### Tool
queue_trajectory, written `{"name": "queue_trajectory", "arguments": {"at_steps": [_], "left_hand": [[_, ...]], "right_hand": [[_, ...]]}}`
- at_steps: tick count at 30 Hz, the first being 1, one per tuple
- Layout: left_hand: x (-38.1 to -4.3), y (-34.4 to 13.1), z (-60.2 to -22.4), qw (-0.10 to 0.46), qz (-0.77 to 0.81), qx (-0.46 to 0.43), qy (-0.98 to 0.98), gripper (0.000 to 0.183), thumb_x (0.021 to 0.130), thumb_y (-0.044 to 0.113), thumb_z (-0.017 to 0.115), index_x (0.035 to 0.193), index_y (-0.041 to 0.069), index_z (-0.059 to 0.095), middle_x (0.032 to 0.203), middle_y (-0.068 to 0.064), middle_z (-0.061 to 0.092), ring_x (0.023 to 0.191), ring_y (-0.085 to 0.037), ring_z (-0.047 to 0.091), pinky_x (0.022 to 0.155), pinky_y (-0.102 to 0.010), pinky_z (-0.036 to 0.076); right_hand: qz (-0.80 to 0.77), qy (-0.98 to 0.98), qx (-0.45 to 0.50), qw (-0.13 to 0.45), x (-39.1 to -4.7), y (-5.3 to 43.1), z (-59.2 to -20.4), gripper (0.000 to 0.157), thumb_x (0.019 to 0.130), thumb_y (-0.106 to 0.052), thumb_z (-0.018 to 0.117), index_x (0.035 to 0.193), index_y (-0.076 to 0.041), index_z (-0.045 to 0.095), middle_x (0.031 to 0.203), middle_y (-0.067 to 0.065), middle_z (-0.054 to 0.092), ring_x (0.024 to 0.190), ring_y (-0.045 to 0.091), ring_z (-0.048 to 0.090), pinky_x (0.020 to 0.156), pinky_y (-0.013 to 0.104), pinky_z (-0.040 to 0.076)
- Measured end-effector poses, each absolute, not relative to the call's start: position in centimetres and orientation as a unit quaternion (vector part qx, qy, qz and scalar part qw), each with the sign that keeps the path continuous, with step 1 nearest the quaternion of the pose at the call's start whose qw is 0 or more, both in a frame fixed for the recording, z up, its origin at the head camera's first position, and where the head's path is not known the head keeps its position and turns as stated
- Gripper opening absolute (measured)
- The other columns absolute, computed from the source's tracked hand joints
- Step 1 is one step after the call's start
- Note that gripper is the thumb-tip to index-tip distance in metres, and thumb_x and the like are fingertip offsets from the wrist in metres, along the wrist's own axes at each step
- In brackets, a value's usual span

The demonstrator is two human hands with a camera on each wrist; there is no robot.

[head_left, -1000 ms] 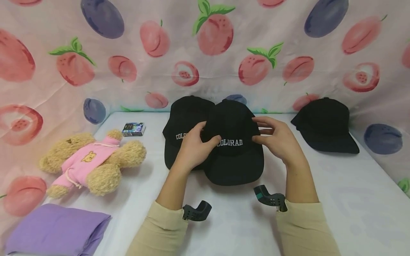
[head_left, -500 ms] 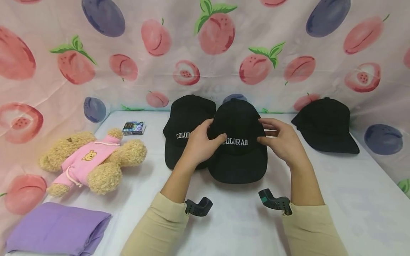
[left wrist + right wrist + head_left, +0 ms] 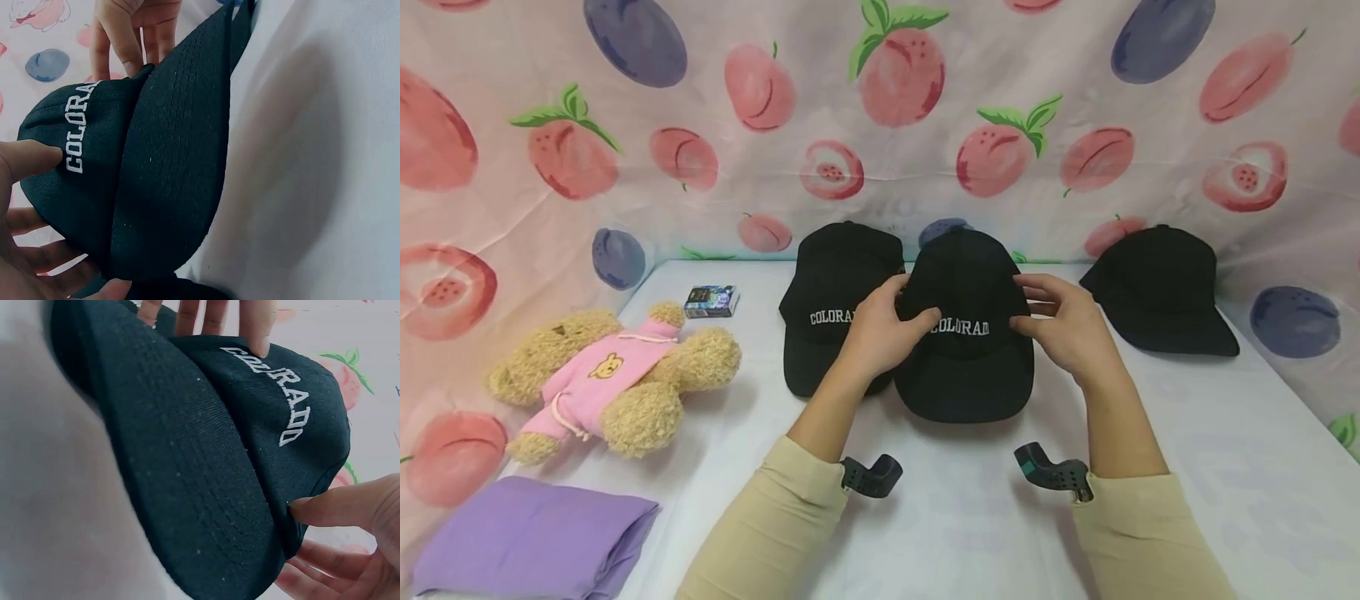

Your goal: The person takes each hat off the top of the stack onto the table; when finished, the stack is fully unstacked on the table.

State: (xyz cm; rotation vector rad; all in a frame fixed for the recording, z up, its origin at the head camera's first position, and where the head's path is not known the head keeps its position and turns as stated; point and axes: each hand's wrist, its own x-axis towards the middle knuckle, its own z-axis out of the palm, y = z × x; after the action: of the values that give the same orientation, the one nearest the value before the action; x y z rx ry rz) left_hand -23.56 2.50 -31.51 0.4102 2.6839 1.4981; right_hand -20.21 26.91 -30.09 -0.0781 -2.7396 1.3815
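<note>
A black baseball cap (image 3: 966, 367) with white "COLORADO" lettering is held between both hands, its brim toward me. My left hand (image 3: 883, 329) grips its left side, the thumb on the front beside the lettering and the fingers behind, as the left wrist view shows. On the other side my right hand (image 3: 1063, 325) pinches the cap's edge, thumb in front near the brim seam in the right wrist view. The brim casts a shadow on the white table. Just behind the left hand sits a second black cap (image 3: 842, 275) with the same lettering, partly covered.
A third black cap (image 3: 1157, 292) lies at the back right. On the left are a teddy bear (image 3: 610, 375) in pink clothes, a small patterned box (image 3: 712, 301) and a folded purple cloth (image 3: 535, 537). A fruit-print curtain (image 3: 760, 183) hangs behind the white table (image 3: 970, 533).
Both hands have carried the held cap to the right and slightly back, uncovering more of the cap behind it. The other objects have stayed in place.
</note>
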Motion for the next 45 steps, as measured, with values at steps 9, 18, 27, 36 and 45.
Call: {"name": "queue_trajectory", "arguments": {"at_steps": [9,18,27,36,45], "left_hand": [[-23.8,3.2,-31.4,0.025,0.498,0.13,0.857,0.066,0.095,0.036,0.069,0.154,0.014,0.048,0.146,-0.013,0.058,0.134,-0.03,0.056,0.11,-0.052,0.048],[-24.5,3.7,-31.4,0.044,0.522,0.131,0.842,0.059,0.095,0.032,0.071,0.149,0.019,0.053,0.137,-0.011,0.064,0.123,-0.028,0.063,0.101,-0.049,0.054],[-25.4,4.9,-31.5,0.05,0.517,0.131,0.844,0.063,0.096,0.032,0.071,0.153,0.017,0.05,0.149,-0.01,0.057,0.136,-0.029,0.056,0.108,-0.05,0.05],[-25.9,5.9,-32.0,0.057,0.499,0.131,0.855,0.06,0.097,0.033,0.069,0.151,0.016,0.051,0.147,-0.011,0.059,0.132,-0.03,0.059,0.109,-0.049,0.049],[-26.5,7.0,-33.0,0.068,0.496,0.126,0.856,0.06,0.097,0.034,0.069,0.151,0.015,0.052,0.143,-0.011,0.063,0.13,-0.03,0.061,0.108,-0.048,0.051]], "right_hand": [[0.434,-0.899,-0.021,0.061,-20.5,27.5,-30.0,0.06,0.094,-0.007,0.068,0.152,-0.012,0.053,0.151,0.021,0.054,0.14,0.042,0.051,0.114,0.063,0.04],[0.427,-0.902,-0.027,0.053,-21.1,28.3,-30.3,0.059,0.095,-0.009,0.068,0.152,-0.011,0.052,0.153,0.023,0.052,0.142,0.044,0.049,0.114,0.063,0.039],[0.434,-0.899,-0.024,0.059,-21.6,29.2,-30.6,0.059,0.096,-0.007,0.067,0.153,-0.009,0.05,0.153,0.024,0.052,0.142,0.044,0.049,0.115,0.063,0.038],[0.429,-0.901,-0.034,0.051,-21.8,30.0,-31.2,0.058,0.097,-0.008,0.066,0.153,-0.008,0.05,0.153,0.026,0.051,0.142,0.046,0.048,0.115,0.064,0.038],[0.421,-0.905,-0.039,0.04,-21.9,31.1,-31.7,0.059,0.097,-0.009,0.065,0.153,-0.006,0.048,0.153,0.029,0.049,0.139,0.048,0.05,0.112,0.065,0.04]]}}
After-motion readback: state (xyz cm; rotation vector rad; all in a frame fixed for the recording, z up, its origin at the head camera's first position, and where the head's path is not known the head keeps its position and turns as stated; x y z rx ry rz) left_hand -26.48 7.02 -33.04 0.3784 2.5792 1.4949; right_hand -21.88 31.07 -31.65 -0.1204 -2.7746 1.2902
